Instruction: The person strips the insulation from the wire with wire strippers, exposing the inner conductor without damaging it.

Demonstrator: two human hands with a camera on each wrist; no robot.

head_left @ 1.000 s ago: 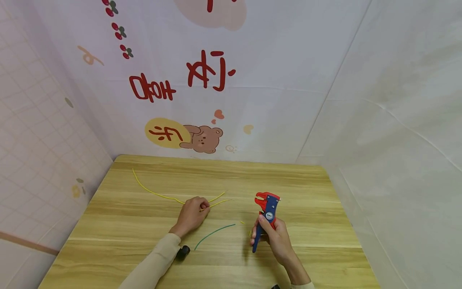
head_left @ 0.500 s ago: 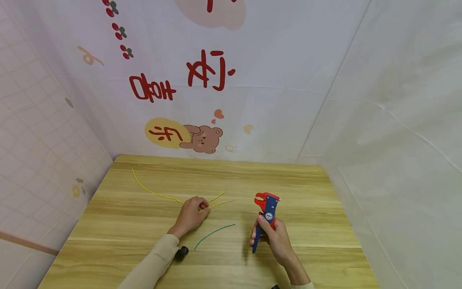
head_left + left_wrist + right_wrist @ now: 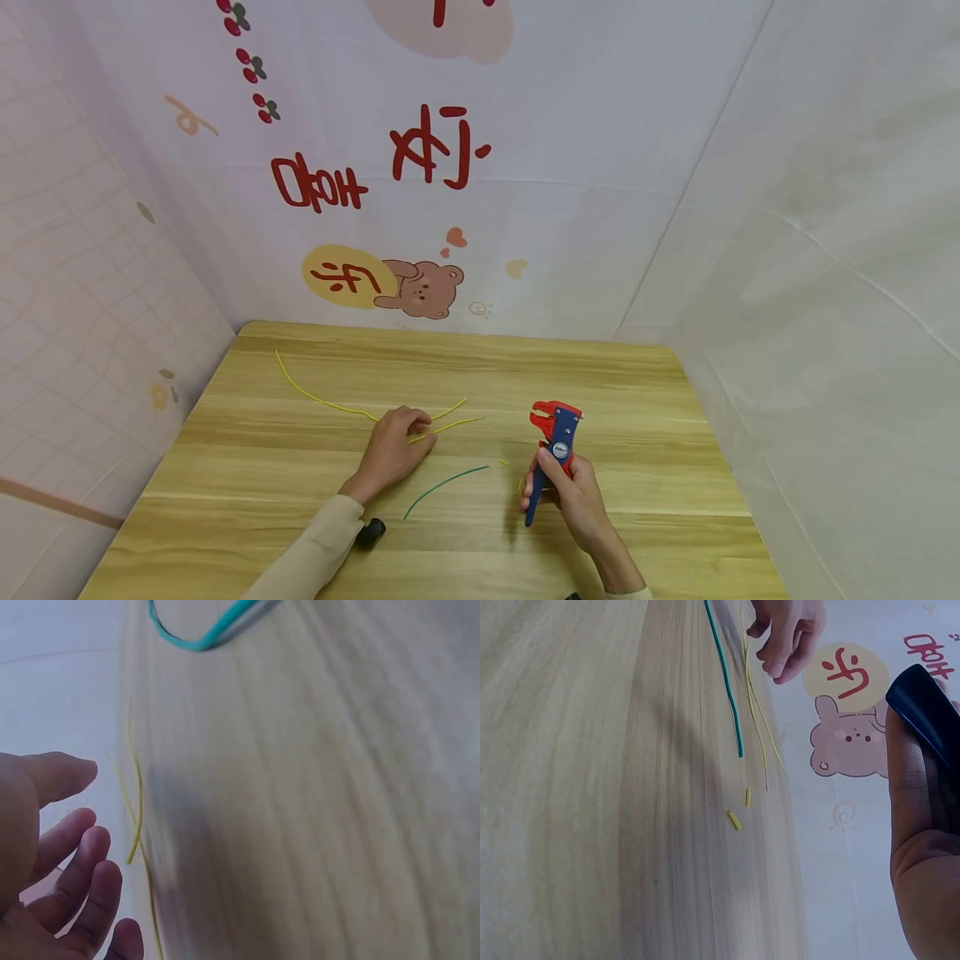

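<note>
My left hand [image 3: 390, 450] hovers low over two yellow wires, thumb and fingers apart with nothing between them in the left wrist view. The longer yellow wire [image 3: 322, 402] runs from the table's far left and passes under the hand. A shorter yellow wire [image 3: 457, 424] lies across it, and thin bare tips show on both in the right wrist view. My right hand [image 3: 579, 496] grips the blue handle of a red and blue wire stripper [image 3: 562, 429], its red head pointing up and its jaws apart. A green wire [image 3: 442, 485] lies between my hands.
Two small yellow insulation scraps [image 3: 748, 796] lie on the wooden table [image 3: 645, 375] near the right hand. A printed white curtain [image 3: 562, 250] stands behind the table, with more curtain along both sides. A black wrist camera [image 3: 370, 533] sits by the left sleeve.
My left fingers have let go of the shorter yellow wire and spread apart. That hand has drawn back slightly left. The right hand and wire stripper stay in place.
</note>
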